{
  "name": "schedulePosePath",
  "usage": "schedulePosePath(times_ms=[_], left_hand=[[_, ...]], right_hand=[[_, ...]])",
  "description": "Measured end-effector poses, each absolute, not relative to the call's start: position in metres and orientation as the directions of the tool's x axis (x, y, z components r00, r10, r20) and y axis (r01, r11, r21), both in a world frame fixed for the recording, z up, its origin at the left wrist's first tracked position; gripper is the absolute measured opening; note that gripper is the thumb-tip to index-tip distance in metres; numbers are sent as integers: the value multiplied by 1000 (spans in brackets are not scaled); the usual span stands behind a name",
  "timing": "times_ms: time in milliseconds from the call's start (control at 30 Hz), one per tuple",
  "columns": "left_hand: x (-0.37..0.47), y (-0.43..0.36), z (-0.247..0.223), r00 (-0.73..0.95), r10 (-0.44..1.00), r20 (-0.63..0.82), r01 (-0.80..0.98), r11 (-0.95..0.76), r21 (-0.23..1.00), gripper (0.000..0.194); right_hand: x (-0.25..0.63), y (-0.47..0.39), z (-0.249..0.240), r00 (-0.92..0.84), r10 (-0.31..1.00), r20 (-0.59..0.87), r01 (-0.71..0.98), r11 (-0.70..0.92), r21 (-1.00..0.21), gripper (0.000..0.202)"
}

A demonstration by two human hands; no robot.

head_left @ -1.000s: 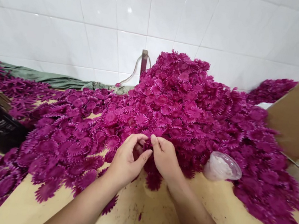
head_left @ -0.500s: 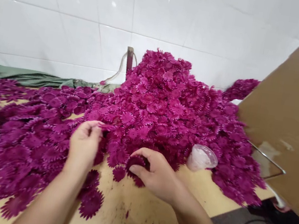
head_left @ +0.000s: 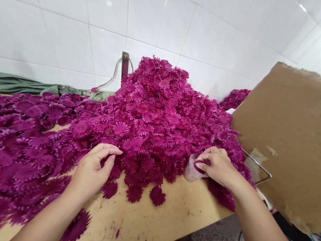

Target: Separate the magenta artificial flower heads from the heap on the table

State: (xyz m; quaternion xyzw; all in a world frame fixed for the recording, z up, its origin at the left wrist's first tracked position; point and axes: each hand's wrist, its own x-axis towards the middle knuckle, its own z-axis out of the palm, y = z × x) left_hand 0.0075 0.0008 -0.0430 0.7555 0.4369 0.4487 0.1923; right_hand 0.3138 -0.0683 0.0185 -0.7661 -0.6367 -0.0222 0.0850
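My right hand [head_left: 217, 166] pinches a magenta fabric flower piece [head_left: 201, 166] at the mouth of a small clear plastic cup [head_left: 191, 172] with whitish contents. The hand hides part of the cup's rim. Over the front edge of a tall pile of flower pieces [head_left: 155, 115] is my left hand [head_left: 95, 167], its fingers stretched out and the thumb a little apart, with nothing visible between them. Several loose pieces lie just right of it, among them a small round one [head_left: 157, 195] on the wooden tabletop [head_left: 132, 229].
More flower pieces [head_left: 18, 163] spread over the left side of the table. A large brown cardboard sheet [head_left: 292, 144] leans at the right, with a bent metal rod [head_left: 258, 165] by it. Behind are a green cloth [head_left: 17, 85] and a white tiled wall [head_left: 103, 19].
My right hand has moved right, from the pile's front to the cup, with a flower piece in it. My left hand has let go of the piece it pinched. The view has turned right.
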Motion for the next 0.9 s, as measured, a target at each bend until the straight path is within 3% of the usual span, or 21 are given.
schedulePosePath(times_ms=[100, 200, 333, 533, 700, 900], left_hand=[[6, 1, -43, 225, 829, 512, 498, -550, 670, 21], [8, 0, -44, 238, 824, 515, 503, -558, 660, 21], [9, -1, -44, 242, 816, 525, 487, -570, 662, 21], [11, -7, -38, 257, 813, 522, 446, -579, 683, 21], [20, -17, -34, 335, 832, 442, 344, -545, 764, 20], [29, -21, -41, 387, 897, 214, 124, -280, 952, 26]], right_hand=[[310, -58, 14, 163, 986, 19, 986, -162, -23, 10], [308, -53, 14, 115, 992, -49, 993, -116, -18, 14], [313, -58, 25, 84, 996, 16, 995, -83, -57, 14], [302, -64, 48, 181, 934, 307, 967, -112, -231, 15], [239, -48, 35, 79, 954, 290, 883, 68, -464, 13], [162, -30, 6, 0, 969, 245, 856, 127, -501, 18]])
